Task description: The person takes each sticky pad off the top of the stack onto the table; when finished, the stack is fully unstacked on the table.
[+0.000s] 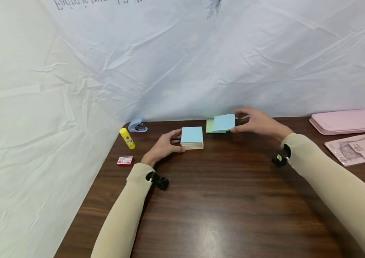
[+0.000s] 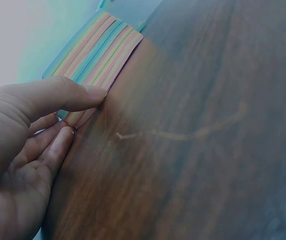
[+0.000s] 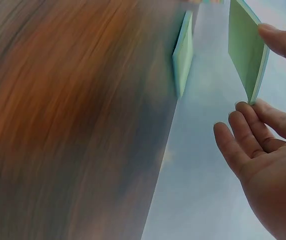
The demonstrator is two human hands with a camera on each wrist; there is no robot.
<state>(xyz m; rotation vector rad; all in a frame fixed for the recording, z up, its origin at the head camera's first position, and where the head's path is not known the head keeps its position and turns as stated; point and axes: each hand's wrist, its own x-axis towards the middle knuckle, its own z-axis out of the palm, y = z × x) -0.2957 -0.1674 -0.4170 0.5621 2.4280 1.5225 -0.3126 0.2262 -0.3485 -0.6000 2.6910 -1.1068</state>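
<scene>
A thick stack of sticky notes with a light blue top sits near the back edge of the table. In the left wrist view its side shows pink, yellow and blue layers. My left hand grips its left side, thumb at the front face and fingers behind. Between thumb and fingers, my right hand pinches a thin sticky note pad, blue above and green below, raised and tilted. Under it, partly covered in the head view, a green sticky note pad lies on the table by the wall.
To the left stand a light blue stapler, a yellow glue stick and a small red-and-white box. A pink case and a pink printed packet lie at the right. White sheeting hangs along the table's back edge.
</scene>
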